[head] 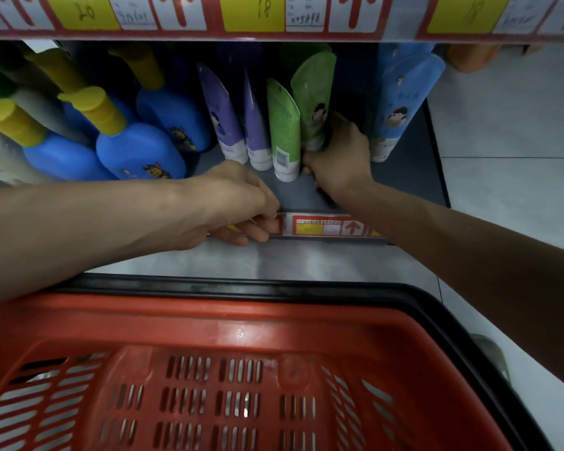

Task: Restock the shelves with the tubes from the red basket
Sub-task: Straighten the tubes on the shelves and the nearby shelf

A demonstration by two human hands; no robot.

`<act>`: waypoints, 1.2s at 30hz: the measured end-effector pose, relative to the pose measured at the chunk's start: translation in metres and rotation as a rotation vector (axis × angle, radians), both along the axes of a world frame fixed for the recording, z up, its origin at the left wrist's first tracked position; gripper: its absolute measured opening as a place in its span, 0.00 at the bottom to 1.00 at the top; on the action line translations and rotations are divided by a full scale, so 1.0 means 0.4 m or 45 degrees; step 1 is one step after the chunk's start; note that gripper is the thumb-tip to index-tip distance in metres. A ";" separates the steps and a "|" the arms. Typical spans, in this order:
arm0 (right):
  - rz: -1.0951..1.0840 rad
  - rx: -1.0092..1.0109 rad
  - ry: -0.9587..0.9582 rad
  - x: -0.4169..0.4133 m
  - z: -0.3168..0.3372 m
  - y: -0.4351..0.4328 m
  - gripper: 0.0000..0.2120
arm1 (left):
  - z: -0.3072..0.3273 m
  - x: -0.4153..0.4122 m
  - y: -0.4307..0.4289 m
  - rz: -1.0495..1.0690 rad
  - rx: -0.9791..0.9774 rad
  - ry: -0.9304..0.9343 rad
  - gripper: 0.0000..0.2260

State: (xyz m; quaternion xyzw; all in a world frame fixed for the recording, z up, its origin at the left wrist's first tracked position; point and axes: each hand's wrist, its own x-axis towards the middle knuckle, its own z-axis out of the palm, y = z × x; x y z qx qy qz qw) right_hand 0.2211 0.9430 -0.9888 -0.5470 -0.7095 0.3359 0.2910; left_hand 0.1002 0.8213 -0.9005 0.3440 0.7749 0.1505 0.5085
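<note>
Our right hand (337,157) — fingers curled round the base of the green plastic tube (315,89), upright on the grey shelf (404,177) | left hand (232,203) fingers curled over the red-and-white price strip (326,226) (shelf front) | red plastic basket (241,323) below

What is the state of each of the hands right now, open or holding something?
Left hand: grips the front edge of the shelf, no tube in it.
Right hand: grips the base of a green tube.
</note>
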 end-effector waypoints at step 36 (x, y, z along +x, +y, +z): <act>-0.141 0.022 0.098 -0.019 -0.020 0.018 0.13 | 0.004 -0.001 0.002 0.048 0.028 -0.037 0.05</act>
